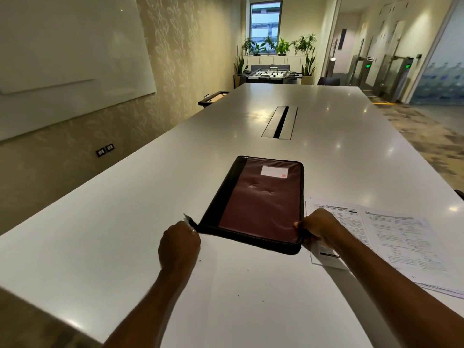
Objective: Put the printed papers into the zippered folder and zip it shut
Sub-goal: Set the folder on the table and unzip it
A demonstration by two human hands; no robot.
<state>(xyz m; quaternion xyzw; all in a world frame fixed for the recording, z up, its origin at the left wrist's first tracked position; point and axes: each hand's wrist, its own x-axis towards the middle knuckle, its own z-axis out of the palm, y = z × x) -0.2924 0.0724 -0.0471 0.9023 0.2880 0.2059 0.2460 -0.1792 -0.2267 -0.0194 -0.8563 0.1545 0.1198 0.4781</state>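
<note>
A maroon and black zippered folder (pixel 258 202) lies closed and flat on the white table (pixel 150 202), a white label near its far edge. My left hand (pixel 179 243) is closed at the folder's near left corner, pinching a small zipper tab that sticks out there. My right hand (pixel 320 227) grips the folder's near right corner, thumb on top. Printed papers (pixel 399 244) lie spread on the table to the right of the folder, partly under my right forearm.
A recessed cable slot (pixel 280 123) sits in the table's middle beyond the folder. A whiteboard (pixel 70 46) hangs on the left wall. A foosball table (pixel 272 74) and potted plants stand at the far end of the room.
</note>
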